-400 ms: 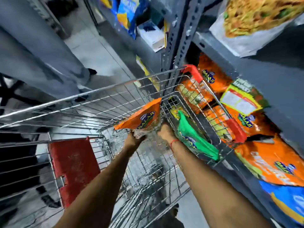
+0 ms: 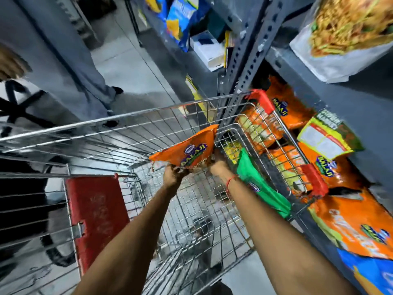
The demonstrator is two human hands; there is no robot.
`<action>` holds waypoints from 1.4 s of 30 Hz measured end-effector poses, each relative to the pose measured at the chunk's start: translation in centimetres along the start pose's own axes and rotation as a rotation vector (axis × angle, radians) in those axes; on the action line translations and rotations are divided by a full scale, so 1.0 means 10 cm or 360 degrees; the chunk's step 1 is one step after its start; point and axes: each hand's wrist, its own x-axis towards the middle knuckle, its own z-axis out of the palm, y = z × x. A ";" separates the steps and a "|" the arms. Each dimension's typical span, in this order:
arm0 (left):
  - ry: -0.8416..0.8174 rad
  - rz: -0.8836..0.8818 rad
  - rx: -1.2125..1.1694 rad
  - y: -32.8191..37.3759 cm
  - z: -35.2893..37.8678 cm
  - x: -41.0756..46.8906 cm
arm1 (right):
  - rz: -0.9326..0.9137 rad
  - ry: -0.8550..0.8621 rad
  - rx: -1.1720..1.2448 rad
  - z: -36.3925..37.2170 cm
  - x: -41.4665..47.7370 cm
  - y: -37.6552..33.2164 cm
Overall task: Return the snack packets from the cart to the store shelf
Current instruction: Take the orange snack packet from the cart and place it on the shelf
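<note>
An orange snack packet (image 2: 189,149) is held up above the wire cart (image 2: 119,122), inside its basket area. My left hand (image 2: 173,174) grips its lower left edge and my right hand (image 2: 218,166) grips its lower right edge. A green packet (image 2: 261,188) leans against the cart's right wall, just right of my right wrist. More orange packets (image 2: 257,126) show through the cart's far right corner. The grey metal store shelf (image 2: 350,99) stands to the right of the cart, with orange packets (image 2: 357,222) lying on it.
A person in grey trousers (image 2: 85,67) stands on the aisle floor beyond the cart's left side. The cart's red child-seat flap (image 2: 95,216) is at the near left. A slotted shelf upright (image 2: 244,60) rises beside the cart's far corner. A noodle packet (image 2: 348,33) sits on the upper shelf.
Both hands have lifted the orange packet slightly; otherwise the view is nearly the same.
</note>
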 end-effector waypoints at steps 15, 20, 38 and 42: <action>-0.0477 0.0657 -0.0323 1.56 -0.22 -1.39 | -0.0596 0.0628 0.0692 -0.70 -1.85 -0.32; -0.0792 0.0865 -0.0313 2.13 0.42 -1.72 | -0.0783 0.0996 0.0567 -1.53 -2.20 -0.17; -0.1680 0.0932 0.0322 3.13 2.69 -1.98 | -0.0597 0.1534 0.1023 -3.13 -2.59 0.65; -0.1680 0.0833 0.0315 3.12 2.76 -1.90 | -0.0549 0.1496 0.1068 -3.16 -2.50 0.65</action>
